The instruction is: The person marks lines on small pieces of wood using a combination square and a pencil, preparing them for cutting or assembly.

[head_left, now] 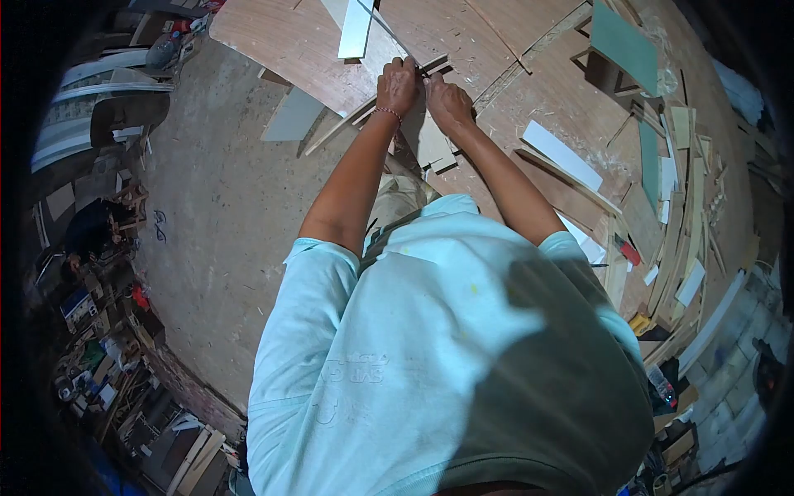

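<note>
My left hand, with a beaded bracelet at the wrist, is closed with its fingers bent downward over the work table. Close beside it, my right hand is also closed, fingertips towards the left hand. A short dark-edged wood strip lies right at the fingertips; I cannot tell what the fingers grip. From the left hand a thin dark strip runs up and left, past a white board. Below the hands a pale wood piece sticks out towards my body.
The large plywood table carries shavings and offcuts. Green-topped frames stand at the upper right. White strips, a red-handled tool and long wood strips lie to the right. A person is low at the far left, among clutter.
</note>
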Demonstrator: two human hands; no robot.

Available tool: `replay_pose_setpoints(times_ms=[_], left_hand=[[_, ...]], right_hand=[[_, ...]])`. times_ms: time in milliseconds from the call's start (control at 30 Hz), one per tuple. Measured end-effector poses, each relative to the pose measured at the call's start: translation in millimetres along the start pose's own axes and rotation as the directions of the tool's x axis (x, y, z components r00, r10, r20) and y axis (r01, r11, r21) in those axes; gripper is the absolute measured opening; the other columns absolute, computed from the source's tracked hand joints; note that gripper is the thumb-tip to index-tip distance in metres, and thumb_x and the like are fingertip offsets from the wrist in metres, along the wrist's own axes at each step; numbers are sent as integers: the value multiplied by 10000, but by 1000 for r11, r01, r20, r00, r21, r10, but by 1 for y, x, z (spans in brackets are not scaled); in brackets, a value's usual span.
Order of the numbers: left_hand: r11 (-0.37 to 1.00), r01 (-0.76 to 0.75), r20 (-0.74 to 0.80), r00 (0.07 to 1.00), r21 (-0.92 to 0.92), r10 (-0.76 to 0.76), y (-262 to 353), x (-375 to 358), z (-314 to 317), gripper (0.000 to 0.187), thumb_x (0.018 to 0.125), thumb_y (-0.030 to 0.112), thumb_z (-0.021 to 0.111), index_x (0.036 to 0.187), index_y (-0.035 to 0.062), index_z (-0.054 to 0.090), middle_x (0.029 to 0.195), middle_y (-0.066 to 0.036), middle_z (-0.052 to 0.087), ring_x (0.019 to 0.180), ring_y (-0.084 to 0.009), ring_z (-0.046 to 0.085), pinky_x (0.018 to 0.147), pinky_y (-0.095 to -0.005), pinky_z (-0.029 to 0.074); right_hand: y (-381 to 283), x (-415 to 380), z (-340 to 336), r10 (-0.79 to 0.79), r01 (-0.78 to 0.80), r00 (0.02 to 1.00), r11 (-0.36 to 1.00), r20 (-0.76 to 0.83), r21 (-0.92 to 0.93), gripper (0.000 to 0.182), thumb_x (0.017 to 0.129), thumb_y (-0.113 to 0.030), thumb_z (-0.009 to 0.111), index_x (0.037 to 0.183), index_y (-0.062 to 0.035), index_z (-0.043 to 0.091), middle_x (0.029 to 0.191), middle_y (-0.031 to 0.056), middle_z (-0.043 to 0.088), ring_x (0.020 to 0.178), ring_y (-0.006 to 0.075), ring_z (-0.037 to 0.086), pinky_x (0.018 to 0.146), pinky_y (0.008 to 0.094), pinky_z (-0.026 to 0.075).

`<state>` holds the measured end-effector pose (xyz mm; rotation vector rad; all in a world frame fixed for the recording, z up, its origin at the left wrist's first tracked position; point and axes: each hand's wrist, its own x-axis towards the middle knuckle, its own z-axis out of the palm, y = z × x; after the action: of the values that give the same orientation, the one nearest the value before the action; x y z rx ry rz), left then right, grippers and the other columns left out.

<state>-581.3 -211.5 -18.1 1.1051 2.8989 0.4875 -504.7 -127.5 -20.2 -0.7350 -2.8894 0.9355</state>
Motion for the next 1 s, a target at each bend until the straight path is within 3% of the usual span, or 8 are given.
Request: replay_pose_setpoints(times_ms=[167,233,367,433,767,933,1000], left_hand=[[998,-35,7,999,46,35,-4,0,4,137,731,104,463,834,18,487,836,-130,507,807,-266,513,659,-364,423],[989,-29,36,999,143,24,-1,-1,3,127,742,106,435,825,22,482,844,-129,510,813,-250,516,658,-352,423],[992,14,20,1000,128,-17,0,1,4,118,736,105,439,806,23,485,835,-130,516,802,-245,520,651,-351,424],[993,-30,-6,999,113,31,-1,1,4,109,732,105,443,782,19,485,807,-134,521,772,-252,523,639,-353,426],[992,-93,-105,989,81,101,1,-8,6,92,717,98,455,748,16,485,763,-132,513,734,-256,518,632,-352,424],[1000,-7,-11,1000,-29,6,-3,-1,1,139,735,162,507,764,27,487,802,-133,524,783,-265,519,668,-363,423],[980,69,79,995,-189,-55,-7,3,0,198,740,190,527,787,15,447,799,-158,495,785,-317,496,665,-398,407]], right_hand=[[-3,2,-1,15,-15,1000,1000,25,-5,322,861,-290,334,855,-2,478,711,253,560,709,403,558,634,476,431],[-3,2,-1,3,-1,999,999,38,-44,264,842,-244,357,878,-13,479,724,232,576,719,378,576,628,460,453],[2,3,1,-15,18,999,997,51,-69,258,843,-241,356,867,-15,477,726,233,575,722,377,576,629,458,454],[2,-2,1,-11,12,1000,999,22,-31,316,859,-288,331,864,-6,475,709,251,561,700,408,557,628,473,434],[-4,-7,-8,34,-34,999,999,41,18,324,860,-275,308,895,5,467,721,262,557,726,411,553,658,476,433],[1,-4,-8,-27,28,998,999,54,-29,304,857,-264,330,882,2,474,700,259,554,694,402,556,622,472,437],[0,-2,-8,-30,31,999,999,39,-29,298,856,-262,337,874,0,475,693,258,553,686,399,557,613,470,437]])
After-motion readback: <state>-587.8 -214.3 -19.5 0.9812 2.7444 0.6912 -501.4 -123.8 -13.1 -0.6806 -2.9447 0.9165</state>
